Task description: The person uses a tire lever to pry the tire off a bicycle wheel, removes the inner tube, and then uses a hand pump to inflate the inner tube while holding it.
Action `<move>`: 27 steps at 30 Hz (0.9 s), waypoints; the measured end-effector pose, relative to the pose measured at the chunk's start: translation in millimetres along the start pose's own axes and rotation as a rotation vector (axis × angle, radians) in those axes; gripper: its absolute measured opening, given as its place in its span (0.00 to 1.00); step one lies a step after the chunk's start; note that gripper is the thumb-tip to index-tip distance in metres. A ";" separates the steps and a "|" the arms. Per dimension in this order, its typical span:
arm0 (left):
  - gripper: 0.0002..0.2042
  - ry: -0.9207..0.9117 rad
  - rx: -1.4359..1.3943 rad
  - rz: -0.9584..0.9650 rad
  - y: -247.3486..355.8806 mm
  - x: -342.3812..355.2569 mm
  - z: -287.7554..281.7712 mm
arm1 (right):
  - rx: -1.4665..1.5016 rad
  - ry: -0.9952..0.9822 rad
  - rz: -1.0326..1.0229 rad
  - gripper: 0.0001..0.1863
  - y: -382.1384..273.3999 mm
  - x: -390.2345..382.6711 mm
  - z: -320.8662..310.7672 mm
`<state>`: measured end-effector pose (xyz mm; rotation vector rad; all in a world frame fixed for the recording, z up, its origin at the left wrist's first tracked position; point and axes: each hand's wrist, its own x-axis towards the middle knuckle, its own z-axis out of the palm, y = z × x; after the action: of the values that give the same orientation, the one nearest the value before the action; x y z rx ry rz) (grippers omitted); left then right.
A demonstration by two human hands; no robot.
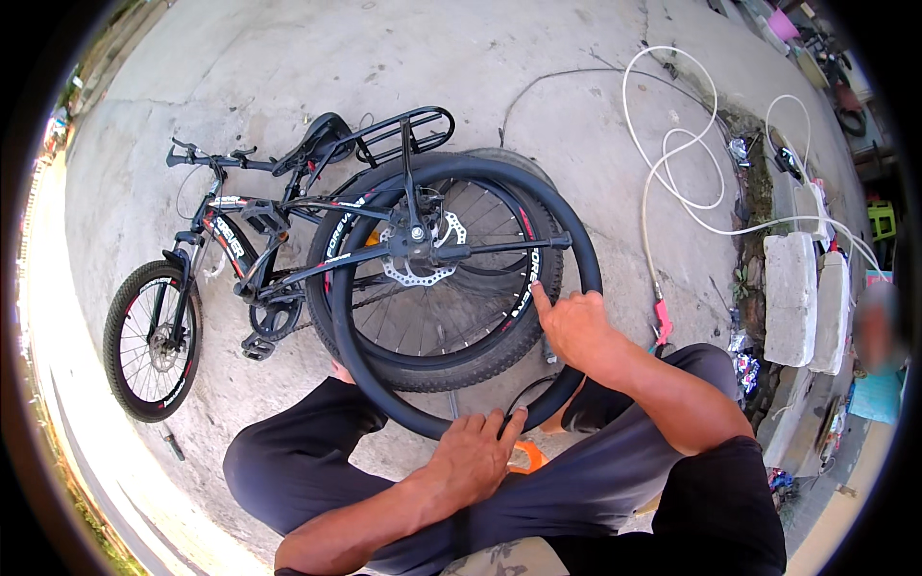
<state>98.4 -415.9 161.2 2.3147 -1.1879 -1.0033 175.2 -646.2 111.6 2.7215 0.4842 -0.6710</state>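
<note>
My left hand lies over the near edge of a plump black inner tube, its fingers curled onto the rubber. Farther right, my right hand grips the same tube, with its index finger stretched out toward the wheel. The tube forms a large ring around and over the rear wheel of a black bicycle with red and white markings. That bicycle lies on its side, its front wheel at the far left. A silver brake disc shows inside the ring.
A pale air hose loops over the concrete on the right, ending in a pink-red nozzle. Concrete blocks and litter line the right side. An orange object sits beside my left hand. A small dark object lies at left.
</note>
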 end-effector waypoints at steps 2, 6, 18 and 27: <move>0.39 -0.010 -0.003 -0.005 -0.3 0.6 -2.2 | -0.009 0.023 -0.010 0.34 -3.8 5.0 -3.2; 0.38 -0.034 -0.008 -0.016 0.3 0.7 -7.7 | 0.029 -0.005 -0.052 0.33 -2.5 13.5 -11.3; 0.40 -0.016 -0.041 0.011 2.8 4.9 -7.1 | 0.007 -0.122 0.046 0.36 9.5 14.2 3.5; 0.40 0.045 -0.030 0.040 1.1 8.2 -9.0 | -0.073 -0.085 0.113 0.36 19.7 20.7 2.8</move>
<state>107.5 -423.3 164.5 2.2697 -1.1888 -0.9430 199.0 -659.7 103.0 2.6168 0.3258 -0.7214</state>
